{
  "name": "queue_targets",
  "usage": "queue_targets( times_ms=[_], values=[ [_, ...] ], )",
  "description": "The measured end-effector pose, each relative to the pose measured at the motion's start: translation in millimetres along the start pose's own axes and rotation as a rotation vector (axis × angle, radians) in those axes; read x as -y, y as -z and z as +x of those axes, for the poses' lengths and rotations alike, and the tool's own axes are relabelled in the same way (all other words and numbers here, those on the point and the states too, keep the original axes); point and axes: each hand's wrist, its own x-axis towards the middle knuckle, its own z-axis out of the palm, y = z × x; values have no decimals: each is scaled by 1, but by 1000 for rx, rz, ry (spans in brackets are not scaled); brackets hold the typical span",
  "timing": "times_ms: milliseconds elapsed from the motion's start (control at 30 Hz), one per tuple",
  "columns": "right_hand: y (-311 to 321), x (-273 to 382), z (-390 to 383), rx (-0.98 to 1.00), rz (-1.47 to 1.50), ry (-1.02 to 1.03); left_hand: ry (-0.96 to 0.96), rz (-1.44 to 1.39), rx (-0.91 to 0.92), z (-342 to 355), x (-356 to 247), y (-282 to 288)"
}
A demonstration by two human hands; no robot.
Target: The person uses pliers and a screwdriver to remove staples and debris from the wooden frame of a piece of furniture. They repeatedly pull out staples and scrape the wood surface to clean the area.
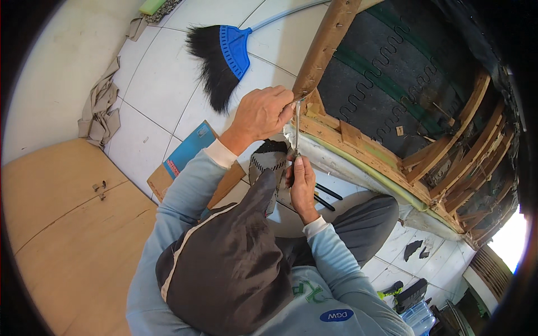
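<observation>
A stripped chair or sofa frame lies on its side, with a wooden rail (323, 53) studded with staples or nails. My left hand (262, 115) is closed at the lower end of that rail; its fingertips are partly hidden, so what they pinch cannot be made out. Below it my right hand (303, 189) is wrapped round the handle of a screwdriver-like tool (298, 127). The tool's thin metal shaft points up toward the rail's end, beside my left fingers. Its tip is too small to make out.
Zigzag springs (386, 53) and curved wooden slats (451, 137) fill the frame. A blue broom (235, 51) lies on the white tiles. Near my knees are black tool handles (328, 191) and a cardboard piece (190, 151). A wooden cabinet (73, 207) stands left; crumpled cloth (101, 106) lies beyond it.
</observation>
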Motion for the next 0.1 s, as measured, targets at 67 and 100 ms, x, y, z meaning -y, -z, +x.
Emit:
queue_targets(
  times_ms=[67,100],
  values=[
    [-2,-1,0,-4,-6,-12,-2,7,2,0,1,0],
    [-3,1,-1,-3,-2,-16,-1,10,4,-2,2,-1]
  ],
)
